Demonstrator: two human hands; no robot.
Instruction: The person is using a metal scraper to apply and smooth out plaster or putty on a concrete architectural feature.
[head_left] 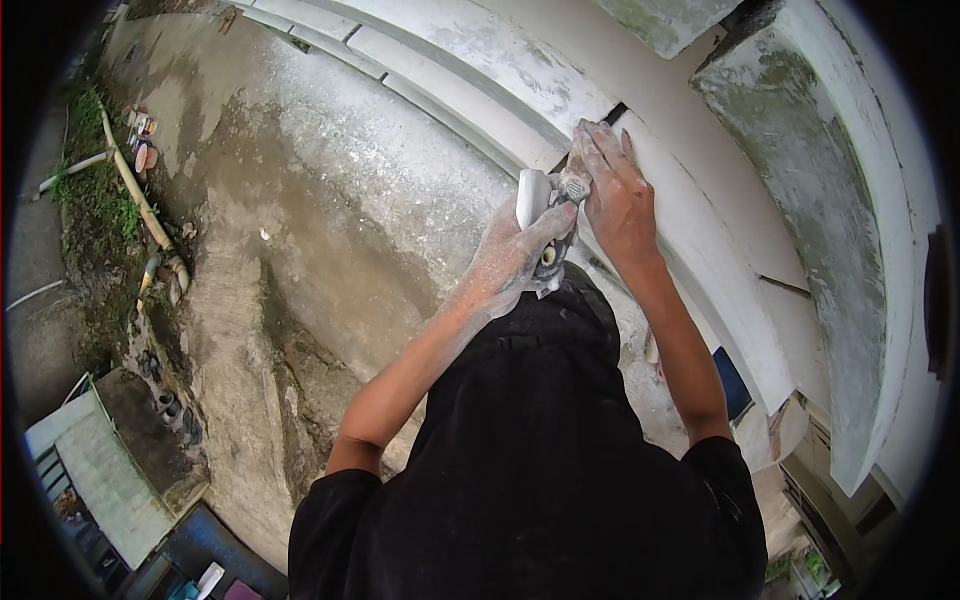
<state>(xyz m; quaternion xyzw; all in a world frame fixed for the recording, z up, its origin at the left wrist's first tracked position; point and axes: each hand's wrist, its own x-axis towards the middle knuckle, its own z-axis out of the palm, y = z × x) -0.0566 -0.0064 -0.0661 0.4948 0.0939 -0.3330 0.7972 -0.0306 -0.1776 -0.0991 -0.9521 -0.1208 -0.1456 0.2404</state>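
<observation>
My left hand [515, 250], coated in white dust, is closed around a dusty hand-held power tool [573, 188]. The tool has a ribbed grey cap and a pale round fitting on its near side; its working end is hidden. A white rounded part [533, 198] stands up next to my left fingers. Just to the right, my right hand [622, 195] lies with fingers stretched forward over the edge of a white slab [670, 200]. Its fingertips are dusty and close to a dark gap. Whether its palm presses on the tool I cannot tell.
Long white slabs [440, 100] run along the building side ahead. A grey-smeared panel [800, 190] stands at the right. White powder covers the concrete ground [350, 160]. Pipes [130, 180] and plants lie at the far left, and a pale green sheet [105, 475] at the lower left.
</observation>
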